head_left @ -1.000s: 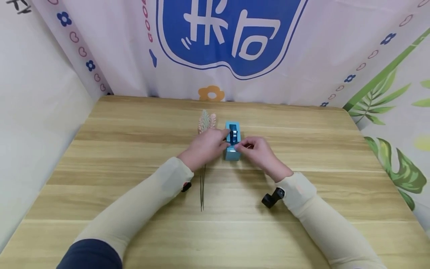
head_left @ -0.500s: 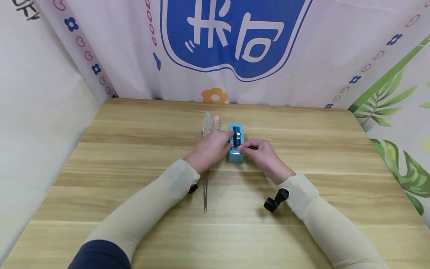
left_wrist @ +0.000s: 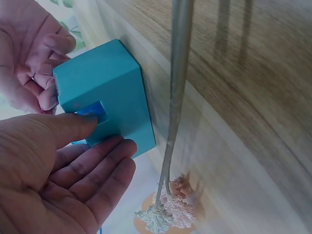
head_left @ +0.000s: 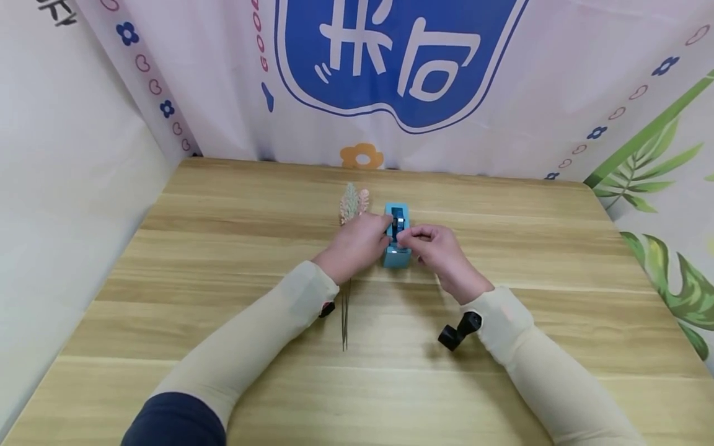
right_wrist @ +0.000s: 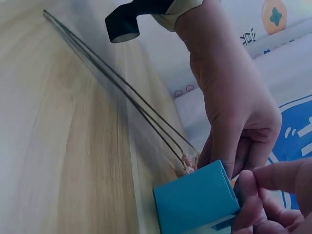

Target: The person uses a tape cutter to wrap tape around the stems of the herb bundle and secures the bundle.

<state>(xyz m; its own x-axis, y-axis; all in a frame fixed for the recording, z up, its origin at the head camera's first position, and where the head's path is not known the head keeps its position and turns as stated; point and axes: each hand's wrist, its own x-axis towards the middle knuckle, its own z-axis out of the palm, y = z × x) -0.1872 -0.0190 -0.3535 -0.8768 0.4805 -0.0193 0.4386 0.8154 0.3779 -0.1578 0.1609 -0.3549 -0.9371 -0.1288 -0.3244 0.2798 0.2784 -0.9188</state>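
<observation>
A teal tape dispenser (head_left: 396,257) with a blue tape roll in its top slot stands on the table. My left hand (head_left: 359,244) holds it from the left; in the left wrist view its thumb (left_wrist: 78,129) reaches into the side notch by the blue roll (left_wrist: 92,109), with the fingers against the side wall. On the other side, my right hand (head_left: 440,254) pinches with thumb and index finger over the roll, just behind the toothed cutter (left_wrist: 57,84). The tape between those fingertips is mostly hidden. Beside the dispenser are pink and pale green artificial flowers (head_left: 350,201), partly covered by my left hand.
Thin flower stems (head_left: 344,322) extend toward the near side of the wooden table (head_left: 251,210). Behind the table's far edge hangs a printed curtain (head_left: 223,74). A black wrist camera (head_left: 460,331) sticks out from the right sleeve.
My right fingertips have shifted slightly back from the cutter toward the roll. The left hand stays on the dispenser, and the whole head view has drifted a little.
</observation>
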